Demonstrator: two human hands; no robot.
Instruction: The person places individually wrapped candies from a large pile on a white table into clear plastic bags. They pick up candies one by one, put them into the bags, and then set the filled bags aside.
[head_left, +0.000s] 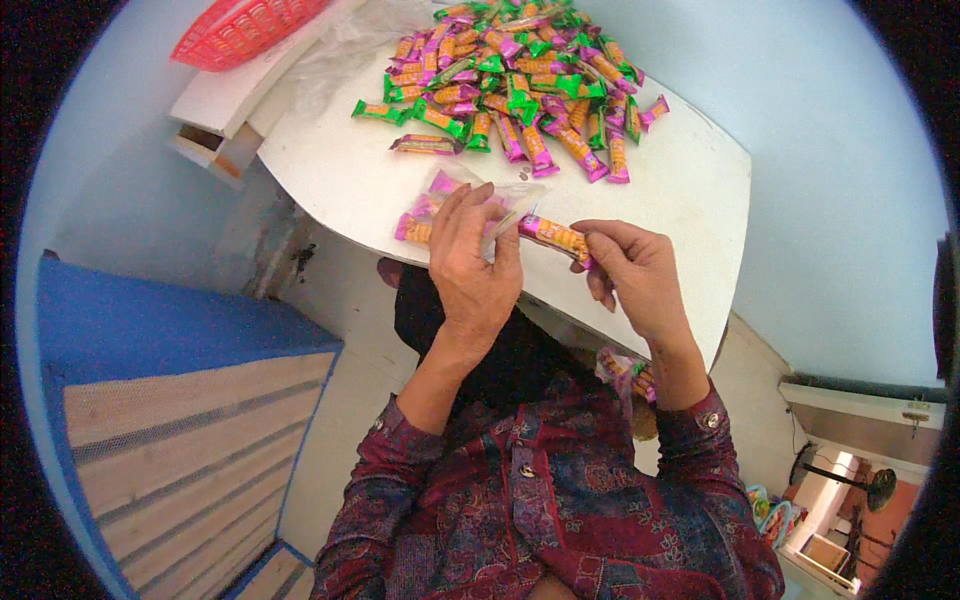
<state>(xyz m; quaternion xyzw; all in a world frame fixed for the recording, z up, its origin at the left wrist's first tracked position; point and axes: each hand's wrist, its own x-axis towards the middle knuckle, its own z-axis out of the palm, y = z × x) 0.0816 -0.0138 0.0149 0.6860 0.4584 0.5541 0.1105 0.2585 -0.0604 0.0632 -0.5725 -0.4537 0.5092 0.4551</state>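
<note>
My left hand (476, 251) holds a clear plastic bag (525, 196) near the table's front edge, its opening towards the right. Inside the bag lie several pink-wrapped snack packs (415, 228), partly hidden by my fingers. Between the thumb and fingers of my right hand (626, 262) is one pink and orange snack pack (556, 236); its left end is at the bag's mouth. Beyond both hands a large heap of small snack packs (517, 75), in green and pink wrappers, spreads over the white table (322, 180).
A red plastic basket (247, 30) stands at the upper left by crumpled clear plastic (337, 56). A blue-framed mesh cabinet (195, 390) is at the lower left. Below the table's right edge is a bag of snack packs (628, 375). A wall borders the table's right side.
</note>
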